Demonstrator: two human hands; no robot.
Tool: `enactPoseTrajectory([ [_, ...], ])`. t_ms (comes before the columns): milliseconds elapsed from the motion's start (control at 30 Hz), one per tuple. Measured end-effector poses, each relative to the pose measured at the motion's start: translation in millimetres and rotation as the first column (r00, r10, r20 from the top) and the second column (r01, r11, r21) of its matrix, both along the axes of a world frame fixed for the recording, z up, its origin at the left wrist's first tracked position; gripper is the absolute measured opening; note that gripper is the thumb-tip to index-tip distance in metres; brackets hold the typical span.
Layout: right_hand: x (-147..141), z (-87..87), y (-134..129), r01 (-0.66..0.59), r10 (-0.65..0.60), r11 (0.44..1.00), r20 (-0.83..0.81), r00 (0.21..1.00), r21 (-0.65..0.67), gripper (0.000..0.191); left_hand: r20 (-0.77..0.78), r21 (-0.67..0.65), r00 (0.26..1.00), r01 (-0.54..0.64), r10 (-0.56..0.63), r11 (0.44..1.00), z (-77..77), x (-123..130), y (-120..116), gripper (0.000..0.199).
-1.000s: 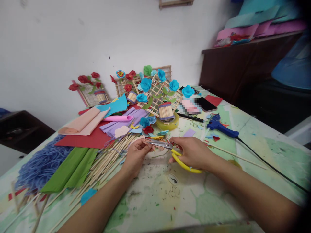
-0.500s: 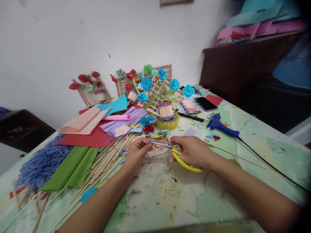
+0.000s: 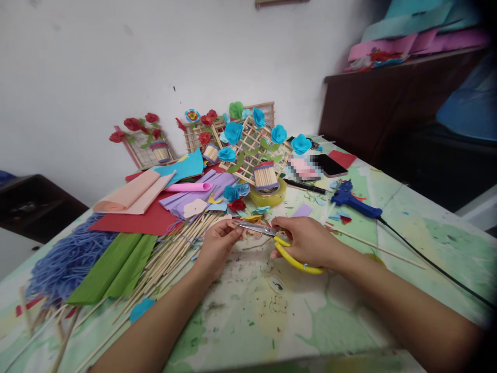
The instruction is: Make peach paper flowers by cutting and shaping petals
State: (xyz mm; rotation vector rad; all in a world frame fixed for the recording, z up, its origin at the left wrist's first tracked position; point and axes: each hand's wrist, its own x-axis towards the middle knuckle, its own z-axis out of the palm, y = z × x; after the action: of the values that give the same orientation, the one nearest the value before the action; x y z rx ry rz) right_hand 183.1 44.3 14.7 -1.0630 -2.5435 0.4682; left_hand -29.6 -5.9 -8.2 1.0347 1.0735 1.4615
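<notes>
My right hand (image 3: 305, 238) is wrapped round the yellow handles of a pair of scissors (image 3: 297, 261). Their metal blades point left and reach the fingertips of my left hand (image 3: 218, 243). That hand is closed in a pinch at a small piece of peach paper (image 3: 226, 218), mostly hidden by the fingers. Small paper scraps (image 3: 254, 234) lie on the table behind the blades. Left of my left hand is a bundle of thin wooden sticks (image 3: 174, 254). Beyond the hands lie a red paper flower (image 3: 236, 205) and a roll of clear yellowish tape (image 3: 267, 198).
A blue glue gun (image 3: 357, 203) with a black cord lies on the right, near a phone (image 3: 330, 165). Stick lattices with blue paper flowers (image 3: 233, 133) stand behind. Green paper (image 3: 112, 267), blue yarn (image 3: 72, 259) and peach sheets (image 3: 130, 194) cover the left side.
Hands and scissors stay almost in place, with only a slight shift at the blades and the left fingertips. The things on the table have not moved.
</notes>
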Motion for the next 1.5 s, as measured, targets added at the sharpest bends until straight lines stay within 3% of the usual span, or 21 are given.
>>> enactPoseTrajectory([
  [333, -2.3, -1.3, 0.7, 0.038, -0.039, 0.998, -0.01, 0.999, -0.046, 0.04, 0.016, -0.028, 1.0, 0.015, -0.014, 1.0, 2.5, 0.9, -1.3, 0.013],
  [433, 2.9, -0.1, 9.3, 0.217, -0.218, 0.976, 0.043, 0.975, 0.012, 0.04, 0.021, -0.029, 0.999, 0.032, -0.032, 0.999, 2.8, 0.9, -2.0, 0.013],
  [533, 13.2, 1.4, 22.5, 0.43, -0.449, 0.891, 0.132, 0.884, 0.147, 0.04, 0.043, -0.044, 0.999, 0.019, -0.017, 0.999, 2.8, 1.2, -2.1, 0.013],
  [667, 25.1, 0.5, 36.9, 0.517, -0.554, 0.83, 0.209, 0.806, 0.21, 0.04, 0.094, -0.079, 0.996, 0.013, -0.005, 0.997, 3.1, 2.0, -1.9, 0.013],
  [867, 36.3, -0.4, 47.7, 0.415, -0.438, 0.897, 0.17, 0.883, 0.152, 0.044, 0.106, -0.088, 0.994, 0.028, -0.018, 0.996, 2.0, 2.1, -2.0, 0.017],
  [1067, 55.2, 6.3, 58.1, 0.18, -0.2, 0.971, 0.121, 0.972, 0.16, 0.051, 0.108, -0.098, 0.994, 0.033, -0.023, 0.995, 4.2, 3.8, -3.9, 0.021],
  [1300, 61.0, 2.3, 64.6, 0.12, -0.133, 0.99, 0.228, 0.964, 0.069, 0.05, 0.109, -0.089, 0.994, 0.026, -0.016, 0.996, 3.1, 2.2, -3.9, 0.026],
  [1500, 60.9, 8.2, 58.9, 0.133, -0.155, 0.988, 0.426, 0.891, 0.081, 0.053, 0.07, -0.042, 0.997, 0.025, -0.022, 0.999, 0.5, -0.6, -2.3, 0.03],
])
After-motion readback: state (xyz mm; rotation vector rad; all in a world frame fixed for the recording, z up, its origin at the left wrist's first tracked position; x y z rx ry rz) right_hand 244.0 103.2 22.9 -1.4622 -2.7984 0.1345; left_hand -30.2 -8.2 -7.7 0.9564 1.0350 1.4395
